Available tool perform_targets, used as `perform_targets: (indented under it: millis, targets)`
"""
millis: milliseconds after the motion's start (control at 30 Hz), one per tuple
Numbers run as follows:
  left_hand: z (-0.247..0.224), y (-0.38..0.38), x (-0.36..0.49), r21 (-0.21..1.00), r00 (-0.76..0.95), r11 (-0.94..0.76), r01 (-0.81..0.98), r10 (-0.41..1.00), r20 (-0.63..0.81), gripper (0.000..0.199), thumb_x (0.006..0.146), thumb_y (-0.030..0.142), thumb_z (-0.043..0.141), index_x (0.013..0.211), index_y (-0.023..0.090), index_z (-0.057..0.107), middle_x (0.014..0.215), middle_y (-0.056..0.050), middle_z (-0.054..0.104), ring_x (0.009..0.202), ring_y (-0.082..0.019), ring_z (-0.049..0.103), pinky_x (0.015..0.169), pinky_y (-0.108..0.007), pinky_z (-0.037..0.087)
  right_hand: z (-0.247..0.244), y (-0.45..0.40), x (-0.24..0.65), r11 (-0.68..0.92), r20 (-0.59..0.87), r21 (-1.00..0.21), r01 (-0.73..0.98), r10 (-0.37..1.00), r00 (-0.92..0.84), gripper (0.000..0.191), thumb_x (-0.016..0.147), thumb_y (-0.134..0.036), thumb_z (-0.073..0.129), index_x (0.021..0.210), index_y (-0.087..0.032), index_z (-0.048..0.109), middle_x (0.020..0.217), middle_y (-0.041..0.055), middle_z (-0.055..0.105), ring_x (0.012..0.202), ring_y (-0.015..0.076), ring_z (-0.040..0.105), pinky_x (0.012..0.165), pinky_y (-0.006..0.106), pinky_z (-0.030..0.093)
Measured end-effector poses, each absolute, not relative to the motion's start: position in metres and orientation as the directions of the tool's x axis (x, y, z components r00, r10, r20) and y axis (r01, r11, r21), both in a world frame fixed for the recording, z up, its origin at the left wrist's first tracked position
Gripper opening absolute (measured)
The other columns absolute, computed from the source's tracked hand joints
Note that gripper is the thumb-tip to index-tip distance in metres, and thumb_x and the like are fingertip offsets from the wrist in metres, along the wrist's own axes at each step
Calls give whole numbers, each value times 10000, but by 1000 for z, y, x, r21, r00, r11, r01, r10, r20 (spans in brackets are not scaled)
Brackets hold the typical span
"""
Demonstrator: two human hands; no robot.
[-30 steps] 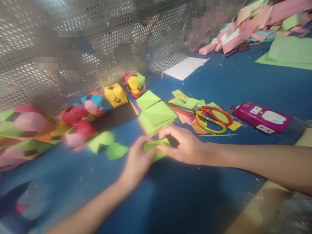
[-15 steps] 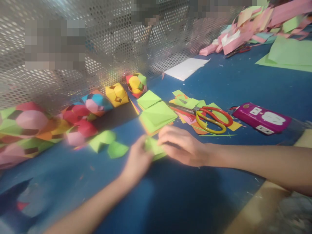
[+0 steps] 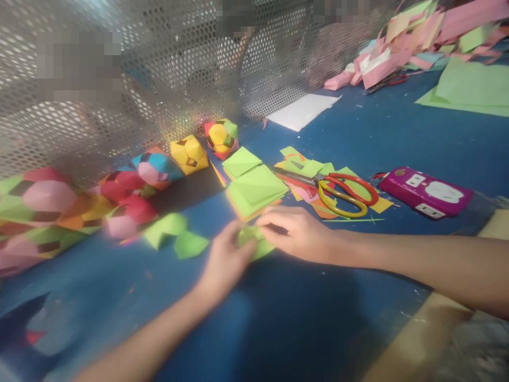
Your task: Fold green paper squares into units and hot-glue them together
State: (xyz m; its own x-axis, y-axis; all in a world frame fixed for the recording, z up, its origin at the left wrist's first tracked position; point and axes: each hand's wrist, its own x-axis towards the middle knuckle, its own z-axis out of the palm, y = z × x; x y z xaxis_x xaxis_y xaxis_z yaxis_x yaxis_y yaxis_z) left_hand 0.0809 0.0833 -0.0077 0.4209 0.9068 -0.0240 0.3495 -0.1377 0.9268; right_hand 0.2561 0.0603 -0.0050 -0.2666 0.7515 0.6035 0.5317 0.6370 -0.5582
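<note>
A light green square of paper [image 3: 261,248] lies partly under my fingers on the blue table, its top edge hidden by them. My left hand [image 3: 228,252] is closed on its left side, thumb over the paper. My right hand [image 3: 296,233] pinches its upper right part, fingertips bent inward. Just beyond my hands is a stack of green paper squares [image 3: 256,188] with orange sheets beneath. To the left of my left hand sit folded green paper pieces [image 3: 191,245].
Scissors [image 3: 344,196] with red and yellow handles rest on paper scraps. A purple case [image 3: 427,191] lies at right. Folded paper balls [image 3: 190,154] line the perforated metal screen [image 3: 167,69]. White paper [image 3: 304,111] and pink strips [image 3: 382,63] lie farther back.
My right hand has shifted slightly up, and more of the green paper's right corner shows. My left hand stays on the paper. The other things lie as before.
</note>
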Motion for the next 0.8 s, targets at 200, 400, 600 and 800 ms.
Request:
perform_targets:
  millis: [200, 400, 600, 800]
  targets:
    - [-8, 83, 80, 920, 421, -145, 365, 907, -25, 81, 729, 170, 565, 810, 172, 557, 756, 18, 569, 722, -119, 503, 685, -229, 391, -5, 61, 257, 662, 636, -540, 520, 725, -264, 134, 846, -114, 509, 808, -131, 635, 764, 60, 672, 690, 136, 608, 644, 255, 487]
    - [-6, 84, 80, 928, 438, -125, 351, 898, -45, 82, 774, 235, 561, 825, 172, 572, 793, 8, 595, 745, -123, 522, 690, -231, 396, -2, 61, 257, 651, 628, -583, 486, 741, -239, 134, 846, -117, 526, 792, -142, 646, 743, 47, 672, 678, 124, 601, 643, 249, 483]
    - [-4, 82, 82, 943, 432, -79, 323, 899, -73, 163, 748, 244, 603, 887, 160, 585, 845, -12, 610, 766, -135, 534, 691, -235, 409, -3, 62, 257, 657, 661, -509, 556, 712, -236, 132, 834, -115, 533, 774, -148, 645, 704, 38, 665, 662, 128, 587, 639, 265, 458]
    - [-6, 84, 80, 927, 450, -149, 345, 893, -24, 121, 804, 282, 560, 849, 177, 600, 834, -1, 627, 789, -137, 546, 732, -239, 410, -1, 62, 257, 625, 627, -559, 544, 749, -216, 90, 818, -186, 568, 806, -150, 650, 746, 39, 676, 686, 138, 597, 667, 280, 463]
